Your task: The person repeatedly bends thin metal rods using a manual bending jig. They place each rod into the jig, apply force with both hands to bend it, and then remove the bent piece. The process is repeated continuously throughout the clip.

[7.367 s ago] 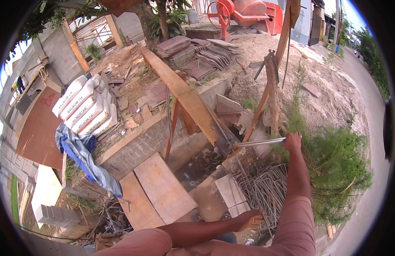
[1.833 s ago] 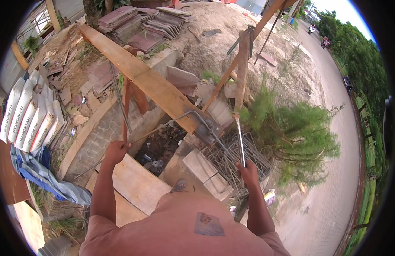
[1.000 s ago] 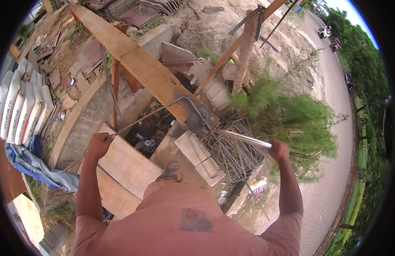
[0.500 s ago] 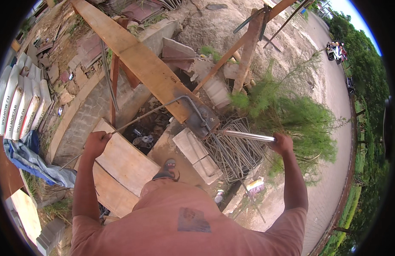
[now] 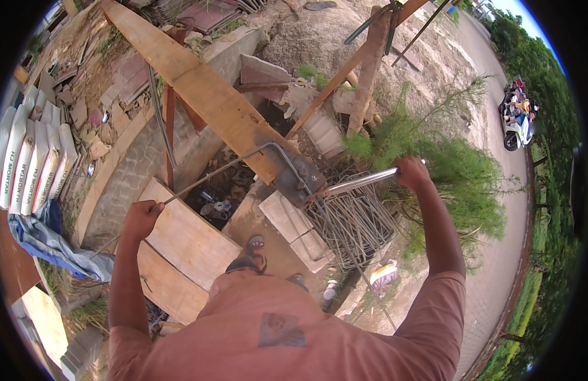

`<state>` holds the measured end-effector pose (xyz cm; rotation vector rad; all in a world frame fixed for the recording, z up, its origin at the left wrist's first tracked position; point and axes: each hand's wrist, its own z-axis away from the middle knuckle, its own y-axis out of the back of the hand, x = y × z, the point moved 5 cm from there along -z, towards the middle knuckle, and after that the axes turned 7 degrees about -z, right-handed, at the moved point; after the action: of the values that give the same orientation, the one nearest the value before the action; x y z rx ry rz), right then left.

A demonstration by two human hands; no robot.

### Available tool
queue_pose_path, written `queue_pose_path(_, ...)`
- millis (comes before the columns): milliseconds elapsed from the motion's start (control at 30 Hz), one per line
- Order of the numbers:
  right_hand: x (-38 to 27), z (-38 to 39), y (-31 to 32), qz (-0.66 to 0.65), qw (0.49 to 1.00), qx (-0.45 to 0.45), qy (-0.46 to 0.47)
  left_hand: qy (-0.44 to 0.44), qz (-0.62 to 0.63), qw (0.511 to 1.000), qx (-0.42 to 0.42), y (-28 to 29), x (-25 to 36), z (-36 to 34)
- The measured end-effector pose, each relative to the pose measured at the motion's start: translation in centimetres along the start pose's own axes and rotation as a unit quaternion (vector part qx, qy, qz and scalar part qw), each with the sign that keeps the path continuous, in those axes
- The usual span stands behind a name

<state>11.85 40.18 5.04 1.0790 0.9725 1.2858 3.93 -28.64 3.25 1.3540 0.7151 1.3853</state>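
Note:
My left hand is closed on a long thin steel rod, which runs up to a bend over a dark metal plate on the end of a wooden plank. My right hand grips a silver pipe lever that reaches down-left to the plate. From the bend the rod continues down-right. Below the plate lie a heap of bent steel bars and pale slabs.
White sacks and a tarp are at left, plywood sheets below left. A shrub, leaning timbers and a pit with debris surround the plank. Riders on a scooter are on the road at right.
My right hand has moved up and away with the pipe in the last second; my left hand stays on the rod. The scooter has come much closer along the road.

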Motion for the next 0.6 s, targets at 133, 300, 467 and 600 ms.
queue_pose_path(133,0.4,-0.8,-0.3,0.002,1.000,0.005,0.011,-0.007,-0.003,1.000,-0.002,-0.3,-0.2,0.0)
queue_pose_path(300,0.1,0.4,-0.5,-0.016,0.999,0.035,-0.020,-0.009,0.003,1.000,0.006,-0.6,-0.3,0.2)
queue_pose_path(467,-0.1,0.6,-0.3,-0.010,0.996,0.081,-0.028,-0.001,-0.054,0.999,0.009,-0.3,0.6,0.6)
queue_pose_path(600,-0.3,0.5,-0.6,-0.035,0.991,0.131,-0.022,0.017,-0.128,0.980,0.151,-0.1,1.2,2.2)
